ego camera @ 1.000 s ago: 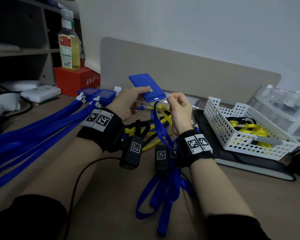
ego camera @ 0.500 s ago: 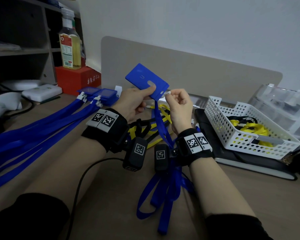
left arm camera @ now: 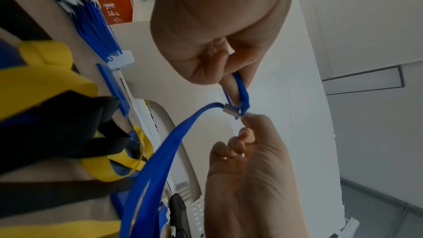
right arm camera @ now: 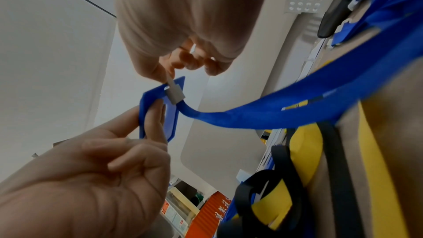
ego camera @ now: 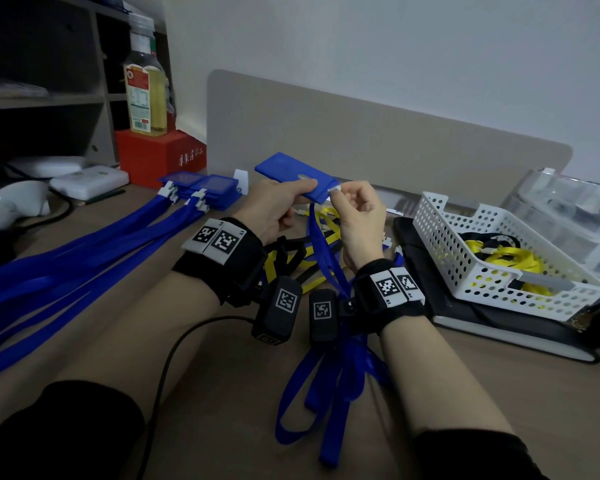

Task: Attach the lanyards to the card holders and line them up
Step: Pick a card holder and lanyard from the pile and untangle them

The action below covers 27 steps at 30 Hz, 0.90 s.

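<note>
My left hand [ego camera: 300,190] holds a blue card holder [ego camera: 291,173] above the desk, thumb on top and fingers beneath. My right hand [ego camera: 336,195] pinches the white clip [ego camera: 334,190] of a blue lanyard [ego camera: 321,251] at the holder's slotted end. In the right wrist view the clip [right arm camera: 175,95] lies on the slot of the card holder [right arm camera: 155,115], with its tab pinched between thumb and forefinger. The left wrist view has the card holder [left arm camera: 240,88] edge-on with the clip [left arm camera: 233,110] at its tip. The lanyard [left arm camera: 171,142] hangs down to the desk.
Several blue card holders [ego camera: 205,187] with blue lanyards [ego camera: 84,254] lie in a row at the left. Yellow and black lanyards [ego camera: 302,254] are heaped under my hands. A white basket [ego camera: 440,244] holding yellow lanyards stands at the right. A red box [ego camera: 160,157] and bottle [ego camera: 146,95] stand behind.
The card holder, tilted up half a second ago, now lies flatter and lower. My right hand has brought the clip against its slotted end.
</note>
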### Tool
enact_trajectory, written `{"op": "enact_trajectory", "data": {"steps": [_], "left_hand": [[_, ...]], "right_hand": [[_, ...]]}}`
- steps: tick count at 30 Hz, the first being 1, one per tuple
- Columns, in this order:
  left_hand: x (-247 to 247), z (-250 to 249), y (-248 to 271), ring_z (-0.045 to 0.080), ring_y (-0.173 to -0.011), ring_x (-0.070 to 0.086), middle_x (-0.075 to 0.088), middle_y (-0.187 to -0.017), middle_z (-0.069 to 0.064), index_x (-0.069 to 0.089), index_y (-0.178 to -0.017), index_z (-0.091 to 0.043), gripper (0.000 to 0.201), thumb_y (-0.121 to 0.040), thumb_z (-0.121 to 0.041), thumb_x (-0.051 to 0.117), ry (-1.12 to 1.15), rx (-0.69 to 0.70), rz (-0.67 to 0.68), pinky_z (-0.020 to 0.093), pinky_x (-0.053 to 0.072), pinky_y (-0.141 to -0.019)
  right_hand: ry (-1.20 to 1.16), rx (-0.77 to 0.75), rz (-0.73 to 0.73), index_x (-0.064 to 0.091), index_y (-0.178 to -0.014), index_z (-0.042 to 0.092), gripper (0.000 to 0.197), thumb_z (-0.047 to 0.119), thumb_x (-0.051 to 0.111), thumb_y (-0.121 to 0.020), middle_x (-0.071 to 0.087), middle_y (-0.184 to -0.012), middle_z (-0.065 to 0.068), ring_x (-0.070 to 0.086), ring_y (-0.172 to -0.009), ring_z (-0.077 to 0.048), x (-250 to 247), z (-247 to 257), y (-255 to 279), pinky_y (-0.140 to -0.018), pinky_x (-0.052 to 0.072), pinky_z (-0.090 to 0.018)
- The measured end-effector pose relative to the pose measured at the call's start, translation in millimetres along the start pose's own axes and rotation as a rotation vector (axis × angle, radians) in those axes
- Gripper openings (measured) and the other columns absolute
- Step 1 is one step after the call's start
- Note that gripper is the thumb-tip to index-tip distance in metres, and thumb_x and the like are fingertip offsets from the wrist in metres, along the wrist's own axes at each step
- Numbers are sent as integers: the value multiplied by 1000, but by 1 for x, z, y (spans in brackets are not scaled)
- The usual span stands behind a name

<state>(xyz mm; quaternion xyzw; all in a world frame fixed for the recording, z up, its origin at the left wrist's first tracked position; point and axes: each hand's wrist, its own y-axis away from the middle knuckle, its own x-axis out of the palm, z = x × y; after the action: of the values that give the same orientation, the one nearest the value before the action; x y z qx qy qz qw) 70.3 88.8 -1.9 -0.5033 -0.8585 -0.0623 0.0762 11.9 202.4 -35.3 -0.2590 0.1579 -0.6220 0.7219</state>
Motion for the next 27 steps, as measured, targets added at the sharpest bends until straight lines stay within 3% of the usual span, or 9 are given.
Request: {"op": "enact_trajectory", "data": {"steps": [4,10,17,22,25,27], "left_hand": [[0,1,1,3,-37,35,68,-80,3,59,-91,-12,15,-86,-22,69,5,21,20,16,32,-38],[1,2,2,6,-46,38,57,-66,-2,54,-73,-16,21,-86,-23,69,-41,114,-23,18,36,-48],[4,2,6,2,-43,43,58,-66,-3,62,-78,-13,15,-88,-23,67,-150,238,-52,18,39,-50],[1,1,5,1,-46,49,61,-67,-4,63,-77,-15,14,-88,-24,68,-162,273,-80,17,40,-49],[-3,-1,4,3,-48,49,57,-63,-6,61,-77,-17,15,-88,-24,67,-167,281,-80,17,41,-50],[-6,-3,4,2,-46,49,55,-63,-7,58,-77,-18,16,-90,-24,64,-194,283,-60,17,40,-50]], "right_hand": [[-3,37,-9,57,-71,15,21,-1,61,-83,47,-61,6,39,-56,-6,2,1,-1,-54,35,-18],[54,82,5,58,-70,13,15,4,62,-81,50,-69,-9,44,-65,-18,2,2,0,-61,38,-30],[180,84,17,61,-70,3,14,5,61,-83,46,-52,4,41,-43,0,3,12,2,-51,36,-17],[286,46,108,70,-76,15,16,13,58,-87,61,-71,-18,50,-65,-13,5,10,1,-63,45,-35],[285,59,163,70,-79,30,24,16,55,-90,69,-83,-16,57,-72,-17,6,10,2,-73,53,-45],[291,53,149,71,-74,21,25,19,54,-92,67,-78,-14,56,-69,-17,7,13,2,-68,52,-44]]}}
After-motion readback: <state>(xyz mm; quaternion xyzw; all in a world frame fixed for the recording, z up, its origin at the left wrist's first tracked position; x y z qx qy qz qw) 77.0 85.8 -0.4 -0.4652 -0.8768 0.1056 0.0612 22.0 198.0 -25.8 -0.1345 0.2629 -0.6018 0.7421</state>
